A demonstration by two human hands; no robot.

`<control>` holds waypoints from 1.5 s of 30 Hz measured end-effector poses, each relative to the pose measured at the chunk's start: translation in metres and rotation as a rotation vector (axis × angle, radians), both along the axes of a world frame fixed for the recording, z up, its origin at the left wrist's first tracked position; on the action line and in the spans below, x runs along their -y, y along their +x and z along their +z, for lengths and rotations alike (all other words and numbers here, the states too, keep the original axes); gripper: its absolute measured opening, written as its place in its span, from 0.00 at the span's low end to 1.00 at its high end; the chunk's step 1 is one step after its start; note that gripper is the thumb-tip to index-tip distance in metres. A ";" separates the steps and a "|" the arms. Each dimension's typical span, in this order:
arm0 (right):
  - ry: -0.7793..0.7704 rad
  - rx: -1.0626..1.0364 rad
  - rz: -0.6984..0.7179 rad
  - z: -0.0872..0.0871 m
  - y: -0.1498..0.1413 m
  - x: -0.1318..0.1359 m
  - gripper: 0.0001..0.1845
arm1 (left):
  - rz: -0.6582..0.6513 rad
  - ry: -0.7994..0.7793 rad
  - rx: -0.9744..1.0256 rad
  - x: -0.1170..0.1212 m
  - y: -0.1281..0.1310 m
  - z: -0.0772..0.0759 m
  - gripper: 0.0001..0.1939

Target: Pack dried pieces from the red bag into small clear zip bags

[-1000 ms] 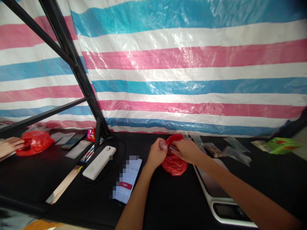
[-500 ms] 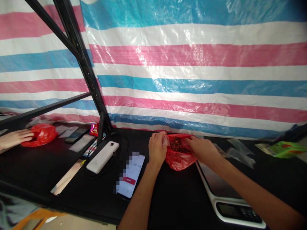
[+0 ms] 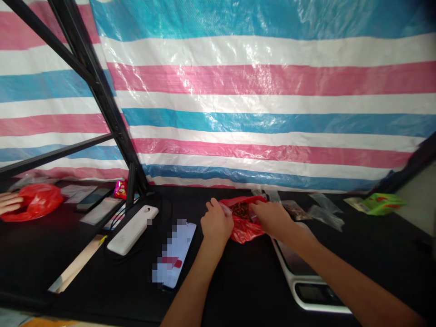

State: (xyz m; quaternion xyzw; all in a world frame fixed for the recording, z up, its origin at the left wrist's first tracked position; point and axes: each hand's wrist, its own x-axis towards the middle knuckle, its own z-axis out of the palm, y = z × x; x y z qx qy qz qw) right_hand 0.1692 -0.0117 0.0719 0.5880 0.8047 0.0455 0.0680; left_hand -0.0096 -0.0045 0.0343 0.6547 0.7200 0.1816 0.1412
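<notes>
left hand seemingly pinching clear plastic sachet; right hand gripping red plastic bag; dark flakes could spill if tipped.

Red plastic bag, dark reddish-brown contents, clear plastic pouch, pink-white-blue striped tarpaulin, black tabletop

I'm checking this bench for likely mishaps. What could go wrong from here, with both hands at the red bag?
The dark reddish bits lie in the open red plastic bag, so they might spill onto the black tabletop, where they would be hard to spot. The small clear plastic bag pinched by the left hand looks flimsy and could slip. The right hand works just above the digital scale, so its forearm might bump it.
</notes>
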 end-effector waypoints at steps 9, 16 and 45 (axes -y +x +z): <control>-0.025 -0.191 0.051 -0.015 0.010 -0.012 0.21 | -0.201 0.096 0.643 -0.014 0.004 -0.021 0.21; -0.046 -0.276 0.007 -0.017 0.014 -0.009 0.10 | 0.033 0.305 0.787 -0.022 0.007 -0.019 0.23; -0.065 -0.500 -0.068 -0.031 -0.009 -0.022 0.11 | 0.045 0.081 1.055 -0.027 0.006 -0.024 0.16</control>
